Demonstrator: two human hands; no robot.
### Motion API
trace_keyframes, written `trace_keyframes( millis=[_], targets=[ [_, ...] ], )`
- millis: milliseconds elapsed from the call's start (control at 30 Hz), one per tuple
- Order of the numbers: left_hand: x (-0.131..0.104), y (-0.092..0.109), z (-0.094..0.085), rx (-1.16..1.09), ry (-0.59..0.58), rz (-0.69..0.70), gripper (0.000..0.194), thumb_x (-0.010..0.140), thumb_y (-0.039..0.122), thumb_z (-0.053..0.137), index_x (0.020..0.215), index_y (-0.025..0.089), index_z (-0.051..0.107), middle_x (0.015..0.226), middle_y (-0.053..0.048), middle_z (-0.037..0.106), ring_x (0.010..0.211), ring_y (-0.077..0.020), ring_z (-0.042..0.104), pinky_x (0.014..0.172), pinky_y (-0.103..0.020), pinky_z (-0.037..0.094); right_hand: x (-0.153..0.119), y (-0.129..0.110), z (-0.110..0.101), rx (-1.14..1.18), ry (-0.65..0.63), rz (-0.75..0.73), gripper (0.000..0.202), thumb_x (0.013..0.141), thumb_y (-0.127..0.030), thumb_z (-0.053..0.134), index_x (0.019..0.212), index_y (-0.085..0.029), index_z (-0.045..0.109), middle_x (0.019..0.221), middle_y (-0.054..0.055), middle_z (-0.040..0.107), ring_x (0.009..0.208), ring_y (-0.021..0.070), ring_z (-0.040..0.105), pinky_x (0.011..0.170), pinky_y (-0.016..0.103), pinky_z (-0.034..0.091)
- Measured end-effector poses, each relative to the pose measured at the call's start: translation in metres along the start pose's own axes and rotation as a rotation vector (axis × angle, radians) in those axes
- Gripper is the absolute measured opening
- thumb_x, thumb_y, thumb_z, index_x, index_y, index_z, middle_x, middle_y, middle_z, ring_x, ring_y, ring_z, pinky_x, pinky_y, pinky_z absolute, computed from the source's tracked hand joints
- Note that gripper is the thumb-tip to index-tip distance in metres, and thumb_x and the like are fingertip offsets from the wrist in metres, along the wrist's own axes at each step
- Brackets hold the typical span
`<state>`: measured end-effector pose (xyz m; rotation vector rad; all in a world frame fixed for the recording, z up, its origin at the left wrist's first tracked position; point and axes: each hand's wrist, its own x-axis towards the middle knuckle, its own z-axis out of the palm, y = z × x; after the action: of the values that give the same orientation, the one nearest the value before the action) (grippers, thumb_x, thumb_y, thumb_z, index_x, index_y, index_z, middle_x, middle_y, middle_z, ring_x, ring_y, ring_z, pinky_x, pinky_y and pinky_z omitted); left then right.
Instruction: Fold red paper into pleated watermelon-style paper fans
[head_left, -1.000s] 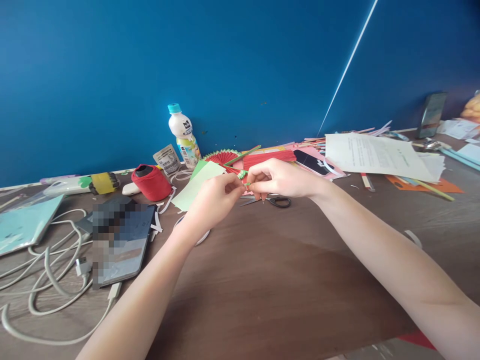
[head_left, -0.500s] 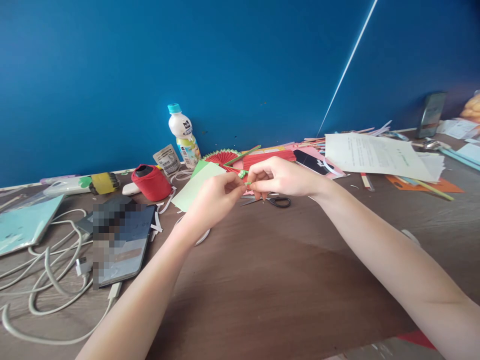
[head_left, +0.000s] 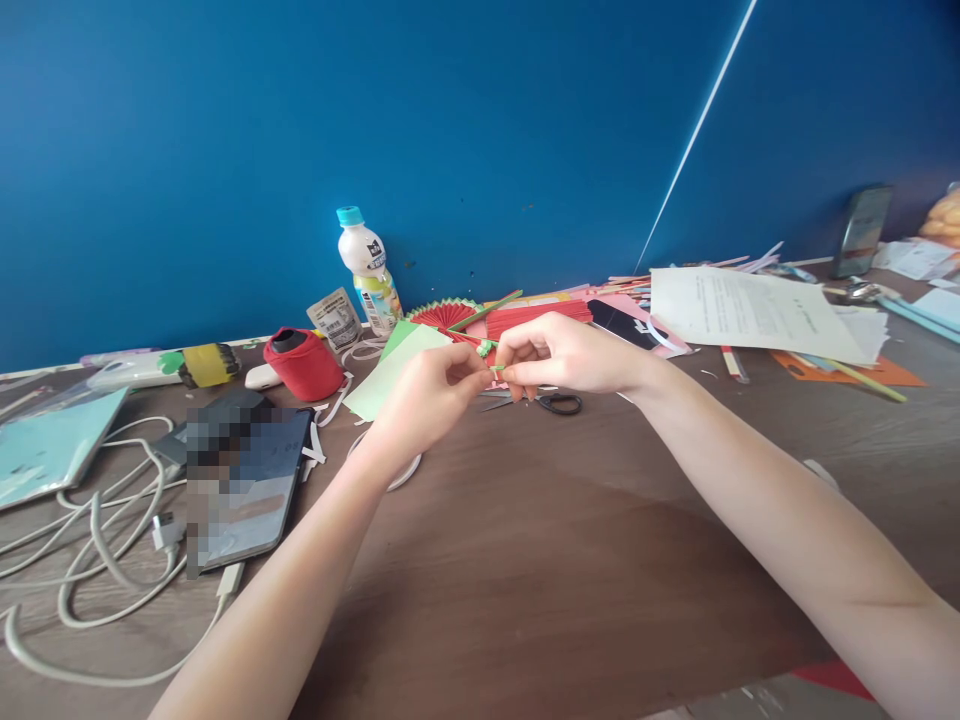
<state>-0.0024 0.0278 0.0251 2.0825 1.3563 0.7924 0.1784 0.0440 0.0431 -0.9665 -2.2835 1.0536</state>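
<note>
My left hand [head_left: 439,390] and my right hand [head_left: 559,355] meet above the table, thumbs and fingertips pinched close together. Between the fingertips shows a small green paper strip [head_left: 498,369], mostly covered by the fingers. Just behind them lies a red pleated paper fan [head_left: 450,316] with a green edge, and to its right a red pleated paper [head_left: 540,316]. A pair of scissors [head_left: 561,404] rests under my right hand. Light green paper sheets [head_left: 386,380] lie beside my left hand and partly behind it.
A drink bottle [head_left: 369,270] stands by the blue wall, near a red roll [head_left: 302,364]. On the left are a phone [head_left: 262,510], a looped white cable [head_left: 97,520] and a yellow-banded tube [head_left: 210,366]. Printed sheets [head_left: 757,310] lie on the right.
The fingertips have shifted very slightly, and a little more of the green strip shows between them. Everything else stays in place.
</note>
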Motion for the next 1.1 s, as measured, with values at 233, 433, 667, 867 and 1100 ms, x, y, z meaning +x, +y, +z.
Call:
trace_keyframes(
  millis=[233,433,667,867,1100],
  targets=[
    [-0.0004,0.0009,-0.0003,-0.031,-0.006,-0.009,0.019,0.074,0.032,0.054,0.064,0.016,0.054,0.058,0.004,0.048,0.055,-0.0089,0.039,0.052,-0.022,0.029,-0.0006,0.0000,0.0014,0.003,-0.003,-0.018,0.008,0.076,-0.011,0.050,0.074,-0.013,0.057,0.065,0.002,0.062,0.061,0.0111,0.059,0.054,0.021,0.043],
    [0.0014,-0.0011,-0.0005,-0.019,-0.013,-0.006,0.020,0.074,0.034,0.055,0.065,0.016,0.055,0.059,0.003,0.050,0.057,-0.0096,0.040,0.053,-0.022,0.029,-0.0005,0.0011,0.0018,-0.014,-0.005,-0.040,0.008,0.076,-0.012,0.051,0.074,-0.013,0.058,0.066,0.002,0.062,0.062,0.0110,0.059,0.054,0.021,0.043],
    [0.0003,-0.0001,-0.0012,-0.036,-0.019,-0.010,0.020,0.073,0.034,0.056,0.064,0.016,0.054,0.058,0.003,0.048,0.056,-0.0096,0.039,0.053,-0.023,0.028,-0.0006,0.0002,0.0019,-0.029,-0.007,-0.032,0.007,0.076,-0.012,0.051,0.074,-0.014,0.058,0.067,0.002,0.063,0.062,0.0117,0.059,0.055,0.022,0.042],
    [0.0000,-0.0010,-0.0014,-0.036,-0.026,-0.008,0.022,0.073,0.035,0.056,0.063,0.016,0.054,0.058,0.003,0.048,0.056,-0.0093,0.039,0.053,-0.023,0.028,-0.0019,-0.0028,0.0021,-0.056,-0.004,-0.021,0.007,0.076,-0.012,0.051,0.073,-0.013,0.057,0.067,0.002,0.062,0.062,0.0117,0.059,0.053,0.022,0.042],
    [-0.0008,0.0034,-0.0031,-0.089,-0.020,-0.012,0.022,0.073,0.035,0.057,0.063,0.015,0.054,0.058,0.003,0.048,0.056,-0.0088,0.039,0.052,-0.022,0.028,-0.0015,-0.0032,0.0011,-0.010,-0.006,-0.025,0.007,0.077,-0.014,0.051,0.075,-0.013,0.057,0.067,0.002,0.062,0.062,0.0113,0.059,0.054,0.021,0.042]
  ],
)
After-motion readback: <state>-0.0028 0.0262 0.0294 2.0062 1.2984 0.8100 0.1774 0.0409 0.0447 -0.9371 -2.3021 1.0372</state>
